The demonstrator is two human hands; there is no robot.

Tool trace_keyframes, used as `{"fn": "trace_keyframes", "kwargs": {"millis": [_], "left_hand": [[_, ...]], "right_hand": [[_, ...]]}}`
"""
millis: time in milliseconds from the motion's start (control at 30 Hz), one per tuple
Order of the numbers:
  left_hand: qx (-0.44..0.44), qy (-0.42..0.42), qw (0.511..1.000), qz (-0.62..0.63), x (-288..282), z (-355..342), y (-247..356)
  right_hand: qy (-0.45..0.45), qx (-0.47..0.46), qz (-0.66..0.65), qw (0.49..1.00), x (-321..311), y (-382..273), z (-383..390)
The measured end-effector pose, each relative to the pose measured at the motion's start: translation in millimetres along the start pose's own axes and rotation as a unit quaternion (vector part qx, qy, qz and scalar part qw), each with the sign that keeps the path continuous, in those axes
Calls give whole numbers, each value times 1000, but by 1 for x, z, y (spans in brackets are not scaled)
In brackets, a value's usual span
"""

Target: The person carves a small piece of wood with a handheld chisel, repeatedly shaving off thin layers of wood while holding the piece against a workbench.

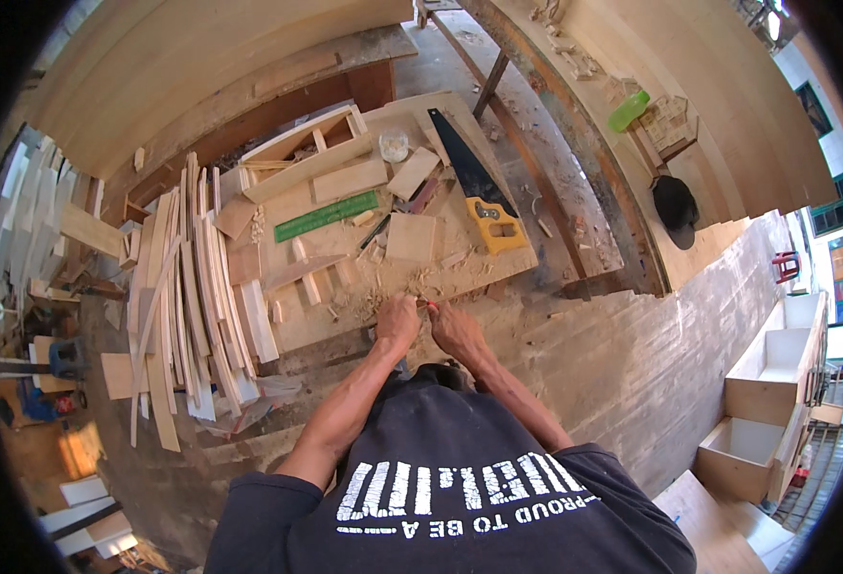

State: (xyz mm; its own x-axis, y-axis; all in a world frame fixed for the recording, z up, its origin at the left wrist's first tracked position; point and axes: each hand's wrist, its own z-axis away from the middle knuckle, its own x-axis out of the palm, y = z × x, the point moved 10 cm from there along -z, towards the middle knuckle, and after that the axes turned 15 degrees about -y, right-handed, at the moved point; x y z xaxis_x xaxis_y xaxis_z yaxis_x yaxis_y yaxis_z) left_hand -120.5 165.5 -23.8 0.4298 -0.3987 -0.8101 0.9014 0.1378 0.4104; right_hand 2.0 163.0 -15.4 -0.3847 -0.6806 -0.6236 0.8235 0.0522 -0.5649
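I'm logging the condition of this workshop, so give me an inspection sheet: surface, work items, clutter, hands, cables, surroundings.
Surface: wooden board, strewn with shavings.
Work items: small red item at the right hand, mostly hidden; kind unclear.
Clutter: yellow-handled saw, green ruler, clear container and wood pieces on the board; open wooden box at its far left; long wood strips piled at left.
Hands: left hand and right hand closed, fingers curled, by the board's near edge; the left's contents are hidden.
Cables: nothing seen.
Surroundings: green bottle, black cap, open boxes and red stool to the right.
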Motion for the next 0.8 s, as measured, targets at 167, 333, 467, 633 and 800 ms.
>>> {"fn": "trace_keyframes", "kwargs": {"millis": [167,333,467,633,800], "left_hand": [[-11,2,1000,11,3,1,-5],[5,11,1000,-6,0,4,0],[23,35,999,22,-6,8,6],[21,74,997,27,-3,6,-3],[2,22,998,56,3,4,-8]], "right_hand": [[-26,11,0,1000,-1,-7,18],[-14,31,-2,999,-2,-10,13],[19,-31,-21,999,-10,-22,9],[30,-36,-37,998,-3,-3,6],[-12,31,-19,999,10,19,15]]}}
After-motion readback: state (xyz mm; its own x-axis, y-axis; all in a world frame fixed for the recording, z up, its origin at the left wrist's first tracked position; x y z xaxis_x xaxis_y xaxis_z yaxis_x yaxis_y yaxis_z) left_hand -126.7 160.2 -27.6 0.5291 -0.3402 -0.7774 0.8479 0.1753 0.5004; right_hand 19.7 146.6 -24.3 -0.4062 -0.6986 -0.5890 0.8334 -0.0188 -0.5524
